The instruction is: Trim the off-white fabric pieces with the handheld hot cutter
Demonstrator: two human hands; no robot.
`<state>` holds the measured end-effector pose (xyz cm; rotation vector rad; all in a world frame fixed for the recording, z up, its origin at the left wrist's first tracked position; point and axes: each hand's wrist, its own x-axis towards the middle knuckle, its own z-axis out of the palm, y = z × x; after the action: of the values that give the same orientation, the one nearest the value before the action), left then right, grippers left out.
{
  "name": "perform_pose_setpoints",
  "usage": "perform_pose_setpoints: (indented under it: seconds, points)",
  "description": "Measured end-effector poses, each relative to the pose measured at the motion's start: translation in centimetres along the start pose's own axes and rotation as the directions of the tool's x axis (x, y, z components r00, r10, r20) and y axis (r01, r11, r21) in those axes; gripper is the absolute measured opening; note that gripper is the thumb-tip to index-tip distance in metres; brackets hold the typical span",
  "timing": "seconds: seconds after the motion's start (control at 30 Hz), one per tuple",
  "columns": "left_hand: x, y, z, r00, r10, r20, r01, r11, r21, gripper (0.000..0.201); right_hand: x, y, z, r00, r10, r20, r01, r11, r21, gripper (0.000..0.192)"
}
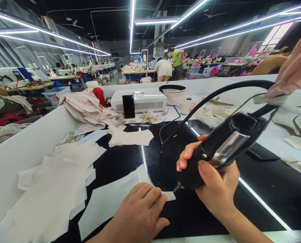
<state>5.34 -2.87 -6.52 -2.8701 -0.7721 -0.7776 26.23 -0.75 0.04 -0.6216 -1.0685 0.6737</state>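
Note:
My left hand (142, 212) lies palm down on a white cloth piece (110, 200), thumb out to the side, pressing it to the black work surface (191, 222). A narrow end of the cloth sticks out past the fingertips. In my right hand (218, 189) is a black corded handheld tool (223, 145) with a silver metal plate on its body. Its pointed metal tip is at that narrow end; whether it touches the cloth I cannot tell. From the tool's rear runs a thick black cable (231, 86).
Cut white pieces (51, 189) pile up at left, with heaped beige cloth (87, 106) behind. Further back stand a vented white box (145, 96), a phone (128, 106) and a round container (175, 96). A blurred pinkish shape (294, 67) is beside the cable. People and sewing machines fill the background.

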Motion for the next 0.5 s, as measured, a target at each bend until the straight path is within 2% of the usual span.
perform_pose_setpoints:
  seconds: [0.3, 0.5]
  points:
    - [0.26, 0.25, -0.02, 1.0, -0.003, -0.001, 0.003, 1.0, -0.003, 0.046, -0.45, 0.15, -0.08, 0.999, 0.021, 0.048, -0.024, 0.999, 0.045, 0.041]
    - [0.29, 0.26, -0.04, 1.0, -0.005, -0.007, 0.005, 1.0, -0.004, 0.046, -0.15, 0.29, -0.23, 1.0, 0.002, 0.003, -0.002, 1.0, 0.006, 0.038]
